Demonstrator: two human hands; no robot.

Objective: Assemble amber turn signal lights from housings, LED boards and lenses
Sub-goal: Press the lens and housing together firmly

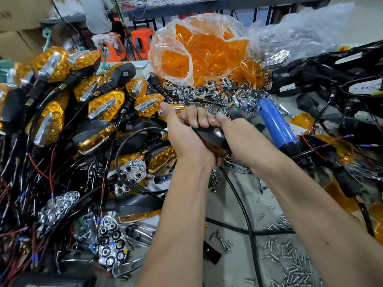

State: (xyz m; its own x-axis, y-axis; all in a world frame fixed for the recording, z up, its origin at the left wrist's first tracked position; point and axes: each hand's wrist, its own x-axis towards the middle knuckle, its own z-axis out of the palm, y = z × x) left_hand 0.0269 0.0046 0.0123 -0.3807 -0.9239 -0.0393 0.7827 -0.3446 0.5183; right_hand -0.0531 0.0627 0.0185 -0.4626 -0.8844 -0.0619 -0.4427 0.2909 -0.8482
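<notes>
Both my hands hold one turn signal (213,137), a black housing with an amber lens edge showing underneath. My left hand (184,131) wraps its fingers over the top of the housing, thumb stretched out. My right hand (238,135) grips the housing's right end from the side. A black cable (238,195) hangs from under the signal. Finished amber signals (103,106) lie heaped to the left. Chrome LED reflector boards (109,241) with wires lie at lower left. A clear bag of amber lenses (196,52) stands behind.
A blue electric screwdriver (277,125) lies just right of my hands. Loose screws (290,255) are scattered at lower right. Chrome trim pieces (207,92) are piled in the middle. Black housings with wires (342,83) fill the right. A person stands at the far bench.
</notes>
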